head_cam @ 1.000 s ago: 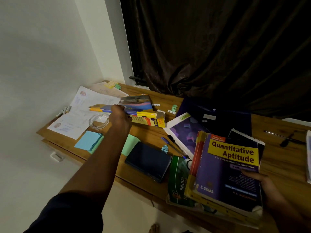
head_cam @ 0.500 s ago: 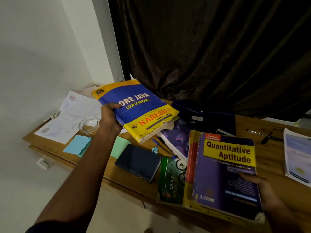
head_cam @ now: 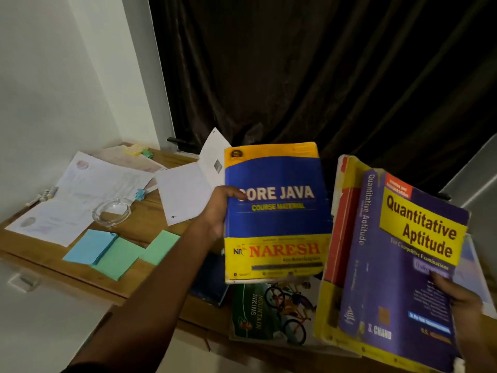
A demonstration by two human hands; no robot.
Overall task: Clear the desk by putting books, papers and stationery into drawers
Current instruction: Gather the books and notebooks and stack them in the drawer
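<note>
Lifted up, my left hand [head_cam: 217, 211] holds the blue-and-yellow Java book [head_cam: 277, 224] beside the purple-topped stack [head_cam: 390, 265] in my right hand [head_cam: 463, 301]; pile them next.

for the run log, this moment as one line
left hand: holds core java book aloft | right hand: holds quantitative aptitude book stack | desk: papers, sticky notes lying

View: one wide-angle head camera.
Facing: forward and down onto the desk [head_cam: 142, 224], curtain [head_cam: 322, 76] upper right.
Nearness: close; Core Java book [head_cam: 277, 224] and Quantitative Aptitude book [head_cam: 398, 281] fill lower right.
</note>
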